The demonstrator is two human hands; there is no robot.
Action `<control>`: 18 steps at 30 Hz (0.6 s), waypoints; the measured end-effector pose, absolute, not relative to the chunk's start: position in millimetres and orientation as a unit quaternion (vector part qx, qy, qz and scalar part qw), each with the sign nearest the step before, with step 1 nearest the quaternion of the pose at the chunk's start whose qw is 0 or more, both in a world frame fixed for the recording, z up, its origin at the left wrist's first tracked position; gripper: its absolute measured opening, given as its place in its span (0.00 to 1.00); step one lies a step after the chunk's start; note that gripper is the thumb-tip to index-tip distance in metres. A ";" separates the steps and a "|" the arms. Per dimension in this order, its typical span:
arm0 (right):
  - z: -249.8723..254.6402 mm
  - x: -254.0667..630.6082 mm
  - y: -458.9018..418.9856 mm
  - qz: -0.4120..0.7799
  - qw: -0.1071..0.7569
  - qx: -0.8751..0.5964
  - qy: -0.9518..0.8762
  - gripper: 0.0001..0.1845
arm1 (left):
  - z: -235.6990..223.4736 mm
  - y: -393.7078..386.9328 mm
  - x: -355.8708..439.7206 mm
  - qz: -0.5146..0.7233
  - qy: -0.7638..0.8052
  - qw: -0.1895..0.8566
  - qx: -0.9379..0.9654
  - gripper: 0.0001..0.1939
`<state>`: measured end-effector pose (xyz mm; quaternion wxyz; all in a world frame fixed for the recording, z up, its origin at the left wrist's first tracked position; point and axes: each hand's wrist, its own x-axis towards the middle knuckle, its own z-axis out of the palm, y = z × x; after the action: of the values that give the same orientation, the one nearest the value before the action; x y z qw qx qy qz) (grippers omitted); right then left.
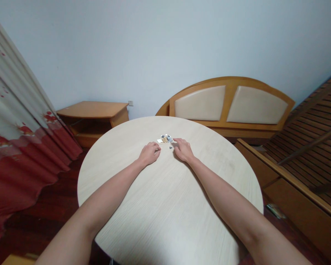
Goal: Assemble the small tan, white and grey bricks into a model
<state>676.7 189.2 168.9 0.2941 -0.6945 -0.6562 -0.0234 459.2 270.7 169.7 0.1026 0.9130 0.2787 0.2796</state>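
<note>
White, tan and dark small flat pieces (165, 139) lie clustered on the pale round surface (165, 206); presumably light, thin: pinch edges. Left hand (149, 153) curled, right hand (184, 150) narrowly parted; cannot tell whether either grips.

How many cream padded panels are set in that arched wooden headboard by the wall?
2. One cream padded panel is in the left half of the arched wooden headboard, the second padded panel in its right half. Both show fully.

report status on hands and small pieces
Left hand curled beside small pieces. Right hand at their right, contact unclear. Dark piece between hands.
</note>
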 end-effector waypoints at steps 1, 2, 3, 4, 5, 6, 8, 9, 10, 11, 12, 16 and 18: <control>168.0 677.3 190.5 -0.020 0.282 -0.693 -0.663 0.32 | 170.1 270.4 459.2 0.276 0.281 0.104 0.913 0.08; 166.8 677.8 191.8 -0.012 0.265 -0.692 -0.672 0.34 | 170.6 270.1 459.3 0.273 0.283 0.105 0.913 0.08; 165.5 678.1 193.1 -0.002 0.244 -0.692 -0.679 0.36 | 171.0 269.8 459.3 0.270 0.284 0.106 0.914 0.09; 164.3 678.1 194.2 0.008 0.224 -0.695 -0.683 0.37 | 171.3 269.6 459.4 0.268 0.285 0.107 0.914 0.09; 163.4 677.8 195.0 0.016 0.207 -0.700 -0.683 0.37 | 171.7 269.4 459.4 0.266 0.285 0.108 0.914 0.09; 162.8 677.4 195.4 0.022 0.194 -0.705 -0.682 0.37 | 172.0 269.3 459.5 0.264 0.286 0.108 0.915 0.09; 163.1 676.3 195.2 0.026 0.179 -0.714 -0.677 0.36 | 172.3 269.2 459.5 0.262 0.286 0.108 0.915 0.09; 163.8 675.7 194.6 0.026 0.177 -0.717 -0.674 0.36 | 172.4 269.1 459.4 0.262 0.286 0.108 0.916 0.09; 164.7 675.2 194.0 0.024 0.176 -0.719 -0.672 0.36 | 172.5 269.1 459.4 0.262 0.286 0.108 0.915 0.09; 165.6 674.8 193.3 0.022 0.177 -0.719 -0.672 0.36 | 172.6 269.0 459.3 0.262 0.285 0.108 0.915 0.09; 166.5 674.5 192.7 0.019 0.178 -0.718 -0.673 0.36 | 172.7 268.9 459.3 0.263 0.285 0.108 0.915 0.08; 167.9 675.0 192.4 0.018 0.170 -0.708 -0.686 0.38 | 173.7 268.0 459.2 0.265 0.285 0.105 0.915 0.08; 167.7 675.3 193.1 0.021 0.164 -0.703 -0.692 0.37 | 174.2 267.7 459.1 0.264 0.284 0.105 0.916 0.08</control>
<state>675.3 193.1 167.7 0.1638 -0.7026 -0.6921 0.0209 459.1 267.7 174.2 0.1054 0.9159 0.2836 0.2638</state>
